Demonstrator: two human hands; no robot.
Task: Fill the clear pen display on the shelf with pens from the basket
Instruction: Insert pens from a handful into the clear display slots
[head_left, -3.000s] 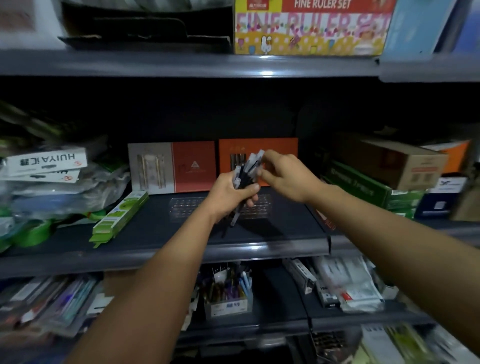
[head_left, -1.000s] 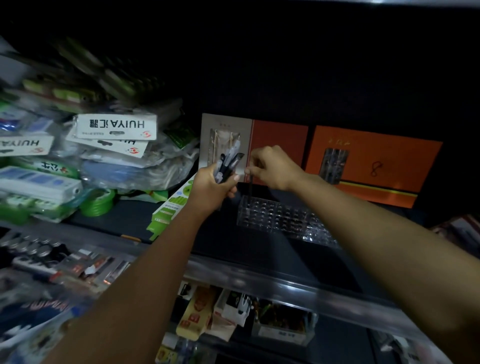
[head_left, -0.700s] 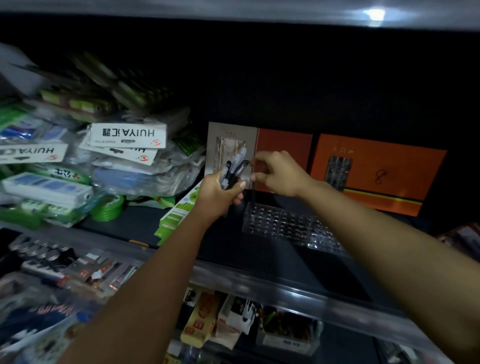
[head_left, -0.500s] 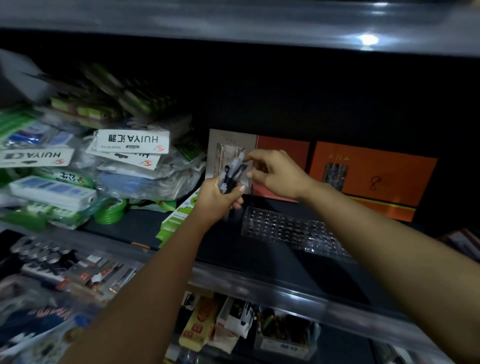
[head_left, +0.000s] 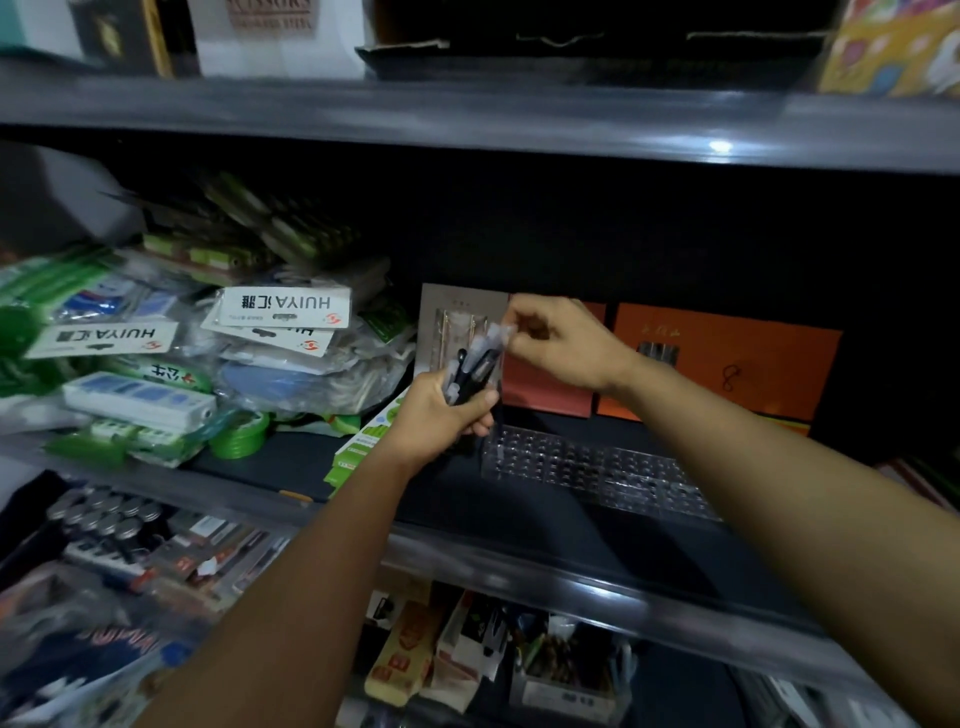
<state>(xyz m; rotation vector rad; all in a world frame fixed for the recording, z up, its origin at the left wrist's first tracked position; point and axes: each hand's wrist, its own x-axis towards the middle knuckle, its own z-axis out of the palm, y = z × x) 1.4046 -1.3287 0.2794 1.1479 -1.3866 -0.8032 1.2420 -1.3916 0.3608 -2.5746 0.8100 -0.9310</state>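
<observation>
Left hand (head_left: 449, 415) grips a bundle of pens (head_left: 470, 371), fingers wrapped round the lower barrels, thumb across the front. Pens stand roughly upright, tilted a bit right, caps fanning out above the fist. Dark barrels, some clear or whitish caps; exact count unreadable, too blurred.

Right hand (head_left: 558, 345) is up at the top of the bundle, fingertips pinching the cap end of one pen (head_left: 496, 332). Knuckles point left, wrist bent down slightly. Motion blur at the pinch, so I can't tell if that pen is clear of the bundle or still in it.

Both forearms reach in from the bottom of the frame, left one from centre-left, right one from the lower right corner, converging over the shelf (head_left: 519, 561).

Clear pen display (head_left: 587, 467) lies on the shelf just below and right of the left hand: a flat transparent tray with a grid of holes. Holes I can make out look unfilled; its left end sits just under the bundle.

Behind it, leaning on the back wall: a grey-and-orange card box (head_left: 457, 322) and an orange box (head_left: 727, 369) to the right. Left of the hands: a green-and-white box (head_left: 358, 447), green tape roll (head_left: 241, 439), and a heap of bagged stock with HUIYA labels (head_left: 285, 306).

Shelf below holds mixed packets, blurred. Basket not visible.
</observation>
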